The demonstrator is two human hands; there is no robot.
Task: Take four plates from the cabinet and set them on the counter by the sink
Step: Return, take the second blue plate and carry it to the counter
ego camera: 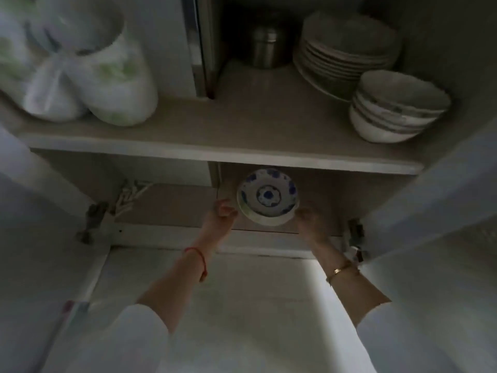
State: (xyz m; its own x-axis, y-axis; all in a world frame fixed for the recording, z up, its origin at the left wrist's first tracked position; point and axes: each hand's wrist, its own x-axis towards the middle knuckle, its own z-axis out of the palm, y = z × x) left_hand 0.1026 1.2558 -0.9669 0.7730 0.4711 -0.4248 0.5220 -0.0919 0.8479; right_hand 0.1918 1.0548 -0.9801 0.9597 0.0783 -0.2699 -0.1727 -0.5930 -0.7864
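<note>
A small stack of white plates with blue flower patterns [267, 197] sits on the lower shelf of the open cabinet [215, 154]. My left hand [222, 215] touches the stack's left rim with curled fingers. My right hand [309, 215] is at its right rim, dim and blurred. Both arms reach up from below in white sleeves. How firmly either hand grips the stack is unclear. A taller stack of plain plates [347, 49] stands on the upper shelf at the right.
Stacked bowls [398, 109] stand in front of the plain plates. A steel canister [265, 47] is at the back of the upper shelf. White bagged containers [80, 65] fill the upper left. Cabinet doors hang open on both sides, with hinges [355, 232] near my right wrist.
</note>
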